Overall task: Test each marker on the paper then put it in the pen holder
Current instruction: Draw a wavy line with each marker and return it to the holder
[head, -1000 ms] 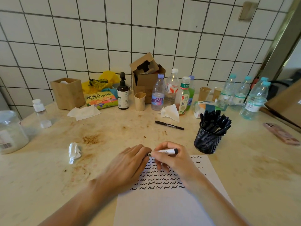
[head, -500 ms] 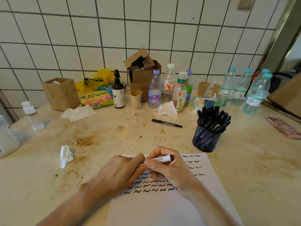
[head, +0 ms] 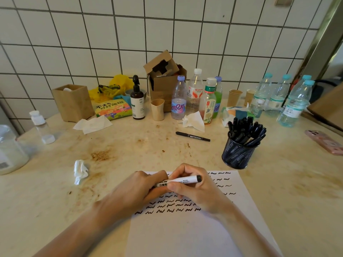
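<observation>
Marker (head: 182,180), white barrel with printed label and black end: held level just above the top edge of the paper (head: 187,236), black end pointing toward the pen holder (head: 238,154). Right hand (head: 196,190): fingers curled over the barrel from the far side, thumb pressed beneath, gripping the middle and right part of the marker. Left hand (head: 135,191): fingers curled round the marker's left end, which is hidden inside the grip; whether a cap is on or off cannot be told. Paper: white sheet on the tabletop (head: 130,145), rows of short black squiggles across its upper part, partly covered by both hands. Pen holder: black mesh cup, just beyond the paper's far right corner, filled with dark markers standing upright and leaning. Second marker (head: 193,136): black, lying flat on the tabletop, beyond the paper and left of the pen holder. Crumpled tissue (head: 80,171): on the tabletop, left of the paper, apart from it.
</observation>
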